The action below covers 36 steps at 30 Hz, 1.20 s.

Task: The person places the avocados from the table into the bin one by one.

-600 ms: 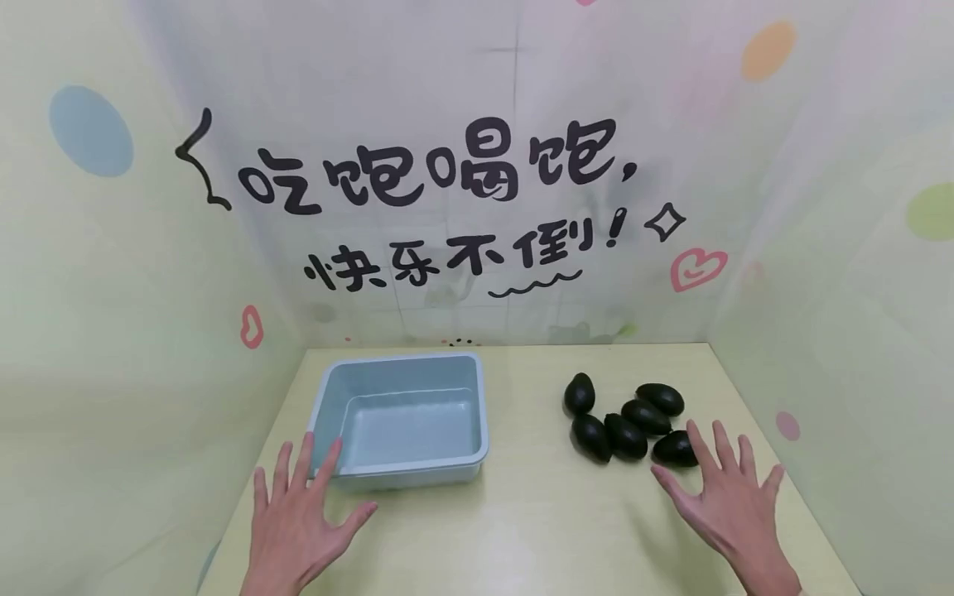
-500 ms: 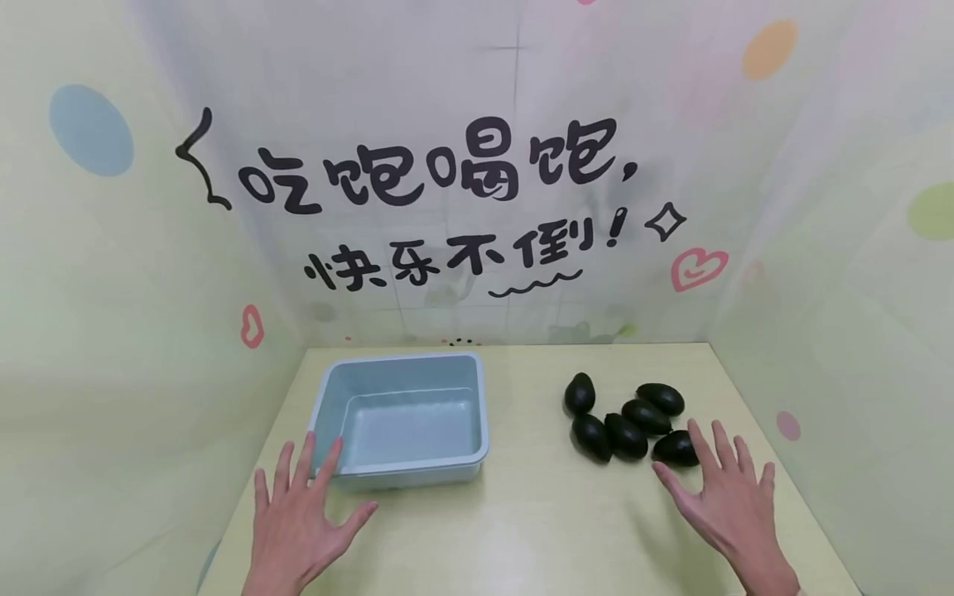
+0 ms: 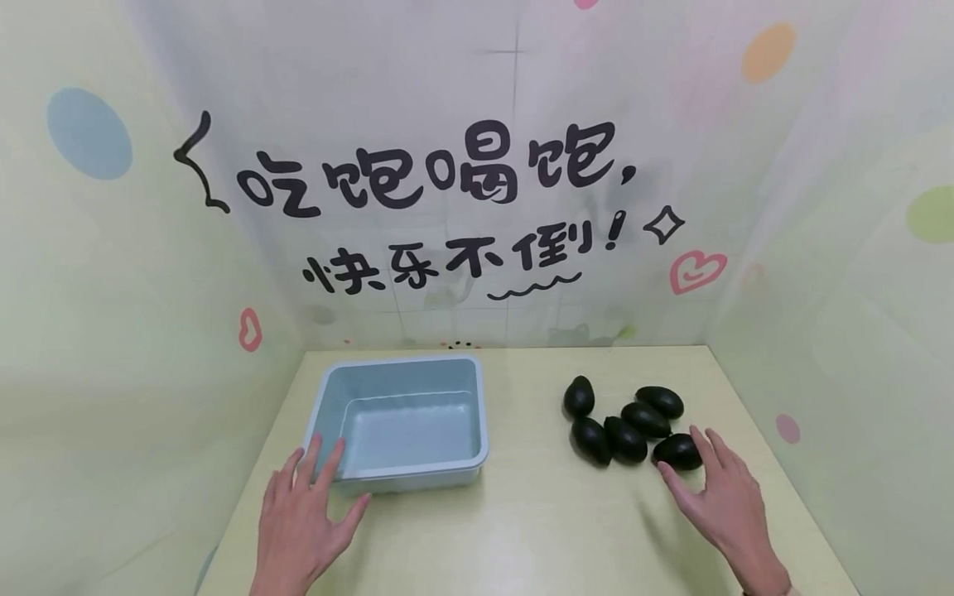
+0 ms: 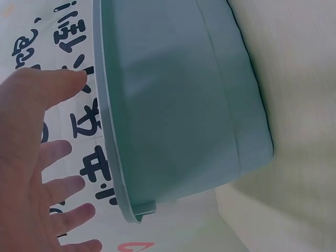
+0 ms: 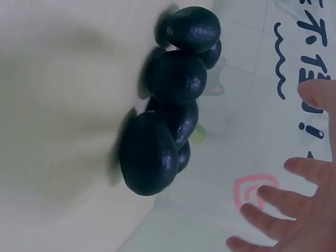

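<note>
The left hand (image 3: 298, 530) is losing its wide spread: its thumb is folding in toward the index finger, and its outer fingers are bunching inward, toward the blue tub (image 3: 417, 473). The right hand (image 3: 726, 509) is narrowing too, its little finger tucking in against the others and its outer edge shifting toward the avocados (image 3: 676, 452). The wall lettering (image 3: 465, 243) is sitting slightly lower in the head view.

Fingers (image 3: 329, 468) of both hands (image 3: 298, 521) (image 3: 729, 507) apart, apparently relaxed
</note>
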{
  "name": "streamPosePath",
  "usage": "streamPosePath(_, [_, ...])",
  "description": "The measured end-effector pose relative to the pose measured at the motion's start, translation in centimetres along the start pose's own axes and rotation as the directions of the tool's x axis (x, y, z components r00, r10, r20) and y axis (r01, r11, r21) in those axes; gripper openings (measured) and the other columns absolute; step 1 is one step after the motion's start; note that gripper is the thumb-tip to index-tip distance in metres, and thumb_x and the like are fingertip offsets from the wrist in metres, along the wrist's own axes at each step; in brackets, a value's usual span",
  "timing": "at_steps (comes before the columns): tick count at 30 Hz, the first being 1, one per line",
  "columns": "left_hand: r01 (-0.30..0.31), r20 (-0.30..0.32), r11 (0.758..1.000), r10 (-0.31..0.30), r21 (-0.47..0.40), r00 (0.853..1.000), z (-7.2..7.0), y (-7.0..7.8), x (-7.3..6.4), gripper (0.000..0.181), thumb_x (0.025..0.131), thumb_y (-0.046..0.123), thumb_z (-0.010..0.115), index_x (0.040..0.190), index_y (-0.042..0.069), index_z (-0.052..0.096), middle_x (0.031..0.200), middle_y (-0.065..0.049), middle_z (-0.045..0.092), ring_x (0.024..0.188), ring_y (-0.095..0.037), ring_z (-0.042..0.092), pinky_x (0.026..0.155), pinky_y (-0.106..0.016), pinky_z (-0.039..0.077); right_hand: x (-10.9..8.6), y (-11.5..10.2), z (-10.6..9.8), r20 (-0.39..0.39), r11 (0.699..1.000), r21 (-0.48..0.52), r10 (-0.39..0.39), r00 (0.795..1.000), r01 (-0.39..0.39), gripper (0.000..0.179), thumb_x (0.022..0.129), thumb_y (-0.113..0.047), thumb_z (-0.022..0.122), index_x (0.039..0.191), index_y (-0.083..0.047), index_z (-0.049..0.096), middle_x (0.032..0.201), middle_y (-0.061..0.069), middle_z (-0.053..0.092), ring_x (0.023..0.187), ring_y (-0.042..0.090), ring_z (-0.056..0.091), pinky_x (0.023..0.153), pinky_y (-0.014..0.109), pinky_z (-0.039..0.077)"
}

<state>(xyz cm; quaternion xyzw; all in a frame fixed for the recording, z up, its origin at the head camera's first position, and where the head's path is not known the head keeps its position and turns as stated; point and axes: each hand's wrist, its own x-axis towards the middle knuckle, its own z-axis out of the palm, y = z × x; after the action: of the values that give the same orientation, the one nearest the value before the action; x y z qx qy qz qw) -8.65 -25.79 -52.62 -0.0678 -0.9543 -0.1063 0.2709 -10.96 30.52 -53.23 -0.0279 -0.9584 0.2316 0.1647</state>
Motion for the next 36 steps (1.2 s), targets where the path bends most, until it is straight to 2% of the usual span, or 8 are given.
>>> streamPosePath(5, [-0.011,-0.03,1.0,0.01,-0.027,0.999,0.4,-0.2,0.0,0.082,0.072,0.043,0.086,0.144,0.012,0.062,0.145,-0.026,0.061,0.129,-0.053,0.055,0.1,-0.071,0.046,0.0,0.2,0.4,-0.006,0.994,0.105,0.038,0.999,-0.037,0.067,0.098,-0.041,0.074,0.149,-0.001,0.055,0.154,0.031,0.052,0.136,0.056,0.048,0.101,0.074,0.042])
streamPosePath(11, [-0.002,-0.056,0.998,-0.001,-0.056,0.998,0.9,-0.2,-0.4,0.069,0.075,0.036,0.085,0.135,0.006,0.068,0.134,-0.026,0.065,0.122,-0.052,0.059,0.096,-0.068,0.049,0.2,0.8,1.0,-0.039,0.988,0.148,0.043,0.998,-0.037,0.063,0.096,-0.034,0.077,0.146,0.0,0.058,0.151,0.03,0.055,0.136,0.055,0.05,0.104,0.07,0.041])
streamPosePath(18, [0.018,-0.072,0.996,-0.024,-0.083,0.997,1.5,-0.1,-0.3,0.058,0.076,0.026,0.087,0.125,0.001,0.072,0.125,-0.025,0.066,0.112,-0.05,0.064,0.086,-0.065,0.053,0.4,2.0,2.1,-0.005,0.987,0.143,0.074,0.997,-0.073,0.064,0.096,-0.032,0.076,0.147,0.001,0.056,0.152,0.033,0.052,0.135,0.058,0.047,0.103,0.075,0.041])
streamPosePath(22, [0.017,-0.068,0.996,-0.023,-0.088,0.997,1.8,0.0,-0.3,0.052,0.077,0.022,0.088,0.122,0.001,0.073,0.121,-0.024,0.067,0.108,-0.048,0.066,0.084,-0.063,0.054,0.5,2.6,2.5,0.008,0.987,0.134,0.089,0.996,-0.089,0.064,0.096,-0.03,0.076,0.146,0.004,0.054,0.15,0.035,0.051,0.132,0.061,0.047,0.101,0.077,0.041])
streamPosePath(31, [0.013,-0.114,0.996,-0.023,-0.087,0.993,2.4,-0.3,-0.7,0.042,0.075,0.018,0.088,0.113,0.003,0.075,0.117,-0.023,0.068,0.105,-0.048,0.066,0.081,-0.062,0.054,0.5,3.9,3.6,0.074,0.987,0.089,0.125,0.989,-0.131,0.067,0.097,-0.03,0.073,0.147,0.008,0.051,0.148,0.04,0.048,0.13,0.066,0.046,0.101,0.078,0.042])
streamPosePath(36, [0.018,-0.133,0.995,-0.031,-0.096,0.991,2.4,-0.4,-0.7,0.032,0.082,0.02,0.084,0.108,0.004,0.076,0.114,-0.022,0.069,0.105,-0.049,0.066,0.079,-0.062,0.055,0.6,4.5,4.1,0.093,0.987,0.067,0.143,0.985,-0.149,0.069,0.096,-0.029,0.073,0.148,0.009,0.049,0.148,0.041,0.047,0.13,0.066,0.047,0.103,0.076,0.042])
